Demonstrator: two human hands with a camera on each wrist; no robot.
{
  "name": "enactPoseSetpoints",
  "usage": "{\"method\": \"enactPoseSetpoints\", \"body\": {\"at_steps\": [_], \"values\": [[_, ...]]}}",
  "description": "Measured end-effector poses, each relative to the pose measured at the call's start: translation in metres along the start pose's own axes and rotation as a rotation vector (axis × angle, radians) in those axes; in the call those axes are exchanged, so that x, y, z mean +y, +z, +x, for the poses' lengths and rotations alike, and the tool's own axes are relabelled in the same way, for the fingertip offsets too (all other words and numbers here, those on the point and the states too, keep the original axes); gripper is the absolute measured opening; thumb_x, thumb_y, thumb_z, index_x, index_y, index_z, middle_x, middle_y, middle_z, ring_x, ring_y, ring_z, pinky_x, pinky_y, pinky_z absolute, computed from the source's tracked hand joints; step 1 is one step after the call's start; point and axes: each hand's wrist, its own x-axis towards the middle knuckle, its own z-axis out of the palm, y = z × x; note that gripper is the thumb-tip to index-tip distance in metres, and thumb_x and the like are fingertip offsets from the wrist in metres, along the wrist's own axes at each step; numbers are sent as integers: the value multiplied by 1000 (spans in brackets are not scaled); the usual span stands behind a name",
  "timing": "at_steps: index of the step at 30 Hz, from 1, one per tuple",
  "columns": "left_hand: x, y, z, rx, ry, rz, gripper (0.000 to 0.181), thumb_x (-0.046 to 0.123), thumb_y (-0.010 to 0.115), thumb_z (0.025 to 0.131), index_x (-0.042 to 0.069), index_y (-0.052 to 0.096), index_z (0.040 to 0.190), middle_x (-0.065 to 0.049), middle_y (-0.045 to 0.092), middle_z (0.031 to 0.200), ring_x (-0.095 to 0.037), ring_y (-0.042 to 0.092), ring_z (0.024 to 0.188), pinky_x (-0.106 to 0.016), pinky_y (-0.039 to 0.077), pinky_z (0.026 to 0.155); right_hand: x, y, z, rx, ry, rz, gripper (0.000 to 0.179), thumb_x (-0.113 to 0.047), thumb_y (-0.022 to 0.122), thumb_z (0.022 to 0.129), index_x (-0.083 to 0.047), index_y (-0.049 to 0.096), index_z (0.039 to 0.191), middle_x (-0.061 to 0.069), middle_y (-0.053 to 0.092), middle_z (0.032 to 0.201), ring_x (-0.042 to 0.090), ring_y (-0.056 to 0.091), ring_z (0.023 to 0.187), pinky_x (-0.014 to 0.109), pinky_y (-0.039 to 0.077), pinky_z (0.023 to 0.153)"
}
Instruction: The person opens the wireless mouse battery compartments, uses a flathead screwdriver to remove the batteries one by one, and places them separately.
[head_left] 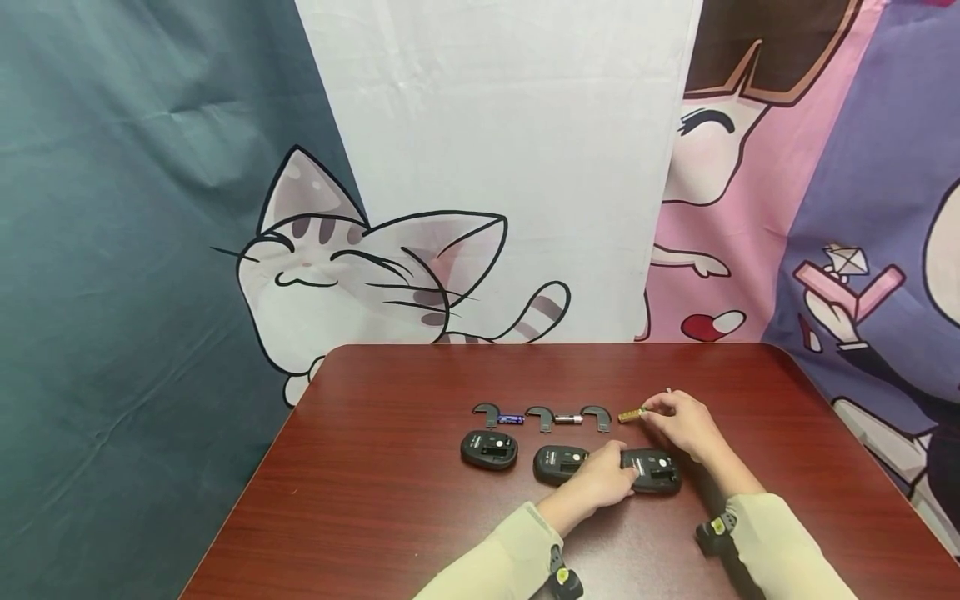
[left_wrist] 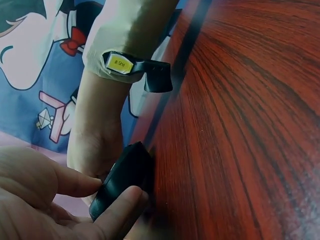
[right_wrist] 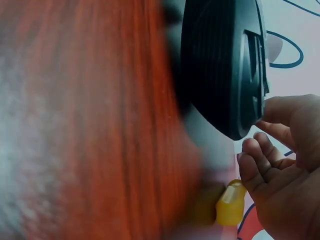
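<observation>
My left hand [head_left: 602, 477] grips the rightmost black computer mouse [head_left: 660, 472], thumb and fingers on its sides. That mouse lies underside up with its battery slot showing; its dark side [left_wrist: 122, 177] shows in the left wrist view. Behind it, my right hand [head_left: 684, 421] pinches one end of a gold battery [head_left: 628, 415] by the fingertips. In the right wrist view the mouse [right_wrist: 220, 65] hides the thumb and index tips of my right hand [right_wrist: 285, 175]. A small yellow object [right_wrist: 231, 204] appears below the curled fingers there; its kind is unclear.
Two more upturned mice, one at left [head_left: 489, 450] and one in the middle [head_left: 557, 463], lie on the brown table [head_left: 360, 483]. Behind them lie three hooked dark battery covers [head_left: 487, 413], a blue battery [head_left: 511, 419] and a silver-and-dark battery [head_left: 567, 419]. A printed curtain [head_left: 495, 125] hangs beyond.
</observation>
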Motion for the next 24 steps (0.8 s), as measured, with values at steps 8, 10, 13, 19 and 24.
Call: {"method": "enactPoseSetpoints", "body": {"at_steps": [8, 10, 13, 19, 24], "values": [[5, 0, -1, -24, 3, 124, 56, 24, 68, 93, 1, 53, 142, -14, 61, 138, -19, 55, 129, -33, 47, 111, 1, -2, 5, -26, -143, -123, 7, -6, 80, 82, -7, 74, 87, 9, 58, 87, 32, 58, 85, 46, 51, 73], [6, 0, -1, -42, -11, 134, 60, 27, 68, 93, 1, 51, 144, -15, 60, 139, -18, 54, 131, -34, 46, 112, 1, -1, 6, -39, -162, -148, 8, -4, 80, 81, -7, 73, 85, 7, 56, 84, 27, 54, 80, 43, 49, 69], [9, -1, -3, -62, -30, 159, 63, 32, 68, 93, 4, 49, 146, -13, 59, 142, -18, 52, 134, -33, 44, 113, 0, 1, 6, -49, -180, -183, 11, -2, 80, 80, -8, 72, 84, 5, 55, 81, 23, 54, 77, 41, 49, 68], [13, -4, -6, -74, -43, 230, 66, 39, 66, 93, 6, 48, 147, -10, 59, 143, -17, 51, 135, -32, 44, 113, -2, 1, 6, -71, -178, -207, 13, 0, 79, 79, -7, 71, 86, 5, 54, 81, 24, 53, 75, 41, 48, 65], [16, -7, -10, -86, -26, 294, 67, 42, 66, 93, 7, 48, 147, -7, 60, 141, -15, 53, 133, -31, 46, 111, -3, 1, 5, -83, -155, -212, 12, -1, 78, 80, -6, 71, 88, 5, 54, 81, 23, 53, 76, 40, 47, 65]]}}
